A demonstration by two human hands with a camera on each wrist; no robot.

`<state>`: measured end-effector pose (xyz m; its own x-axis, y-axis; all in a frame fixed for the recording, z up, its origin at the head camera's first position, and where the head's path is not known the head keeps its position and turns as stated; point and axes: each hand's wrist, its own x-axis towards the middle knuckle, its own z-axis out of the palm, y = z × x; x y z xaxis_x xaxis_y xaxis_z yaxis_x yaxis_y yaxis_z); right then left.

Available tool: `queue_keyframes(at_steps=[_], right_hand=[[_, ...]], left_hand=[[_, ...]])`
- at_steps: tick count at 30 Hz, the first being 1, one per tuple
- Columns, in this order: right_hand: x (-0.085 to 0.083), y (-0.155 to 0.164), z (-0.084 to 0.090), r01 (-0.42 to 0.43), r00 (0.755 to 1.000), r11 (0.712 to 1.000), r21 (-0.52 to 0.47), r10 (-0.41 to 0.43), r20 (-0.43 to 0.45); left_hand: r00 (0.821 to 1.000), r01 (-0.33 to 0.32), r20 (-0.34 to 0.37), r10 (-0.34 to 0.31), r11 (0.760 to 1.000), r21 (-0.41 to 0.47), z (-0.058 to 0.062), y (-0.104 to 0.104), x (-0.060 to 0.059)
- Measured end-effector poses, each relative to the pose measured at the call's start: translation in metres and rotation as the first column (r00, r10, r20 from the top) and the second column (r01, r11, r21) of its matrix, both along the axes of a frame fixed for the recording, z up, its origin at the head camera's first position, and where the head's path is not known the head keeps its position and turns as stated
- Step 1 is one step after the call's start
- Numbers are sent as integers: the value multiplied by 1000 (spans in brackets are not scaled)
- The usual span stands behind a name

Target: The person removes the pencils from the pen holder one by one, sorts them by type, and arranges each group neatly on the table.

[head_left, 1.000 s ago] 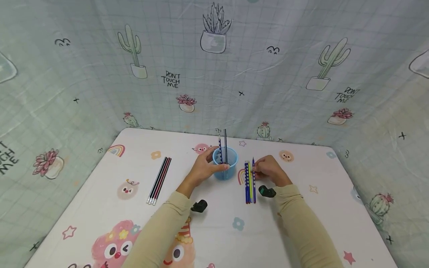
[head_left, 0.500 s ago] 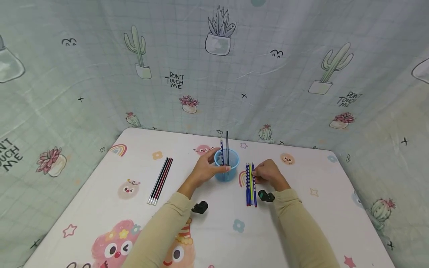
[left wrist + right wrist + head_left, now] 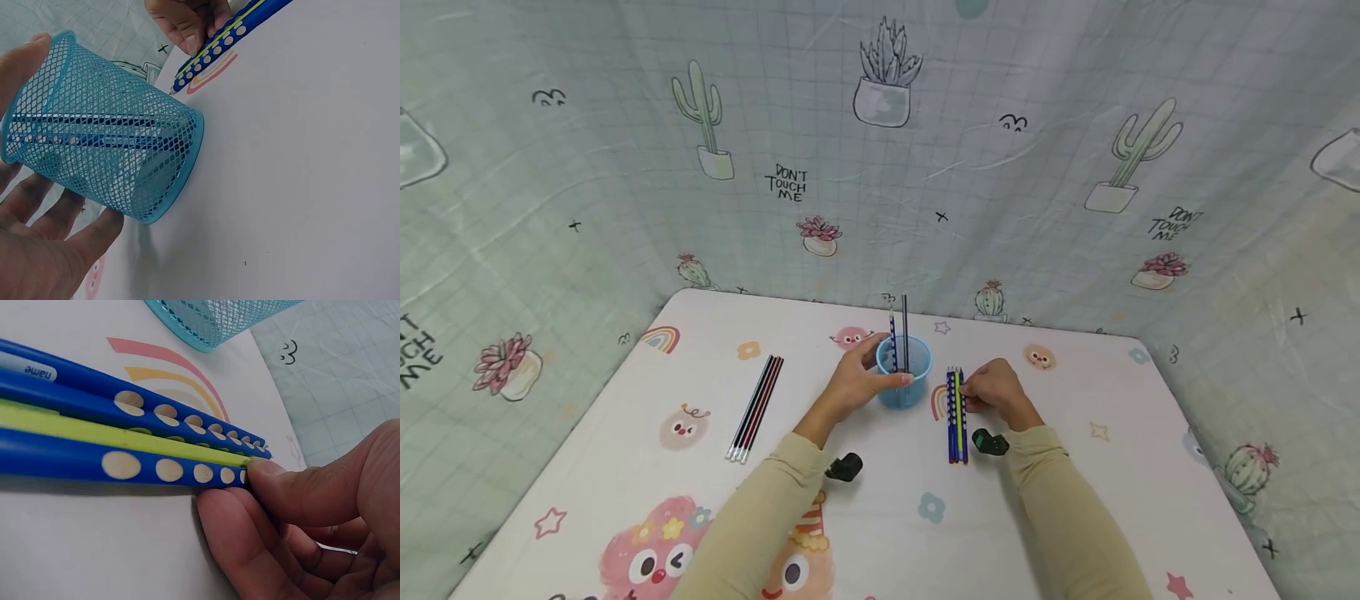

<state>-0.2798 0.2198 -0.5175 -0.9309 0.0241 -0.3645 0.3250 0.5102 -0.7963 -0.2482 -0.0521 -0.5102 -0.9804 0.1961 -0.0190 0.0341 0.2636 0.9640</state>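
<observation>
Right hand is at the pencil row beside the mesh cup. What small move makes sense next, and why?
Probably lift the nearest blue pencil clear of the row. The right hand already pinches its far end with thumb and fingers, but it lies flat on the table against the yellow-green pencil. The left hand holds the blue mesh cup upright close by, with two pencils standing inside.

Makeshift recording booth, likely in a home or small studio: cactus-print sheet (image 3: 880, 167) with "DON'T TOUCH ME" text hung as backdrop on three sides, surface (image 3: 1075, 517) draped in cartoon-print cloth, school stationery laid out — pencils (image 3: 756, 407), mesh cup (image 3: 903, 372).
</observation>
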Motion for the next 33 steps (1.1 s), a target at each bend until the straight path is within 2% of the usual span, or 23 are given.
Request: queue_keyframes(at_steps=[8,18,33], right_hand=[[1,-2,1,28,1000,999,23,-28,7],[1,-4,-3,26,1000,998,61,-25,-16],[4,-3,3,24,1000,997,70,-23,-17]], left_hand=[[1000,-5,-8,5,1000,5,0,0,1],[1000,-1,-2,1,1000,12,2,1,2],[1000,1,-11,-1,1000,-1,2,1,2]])
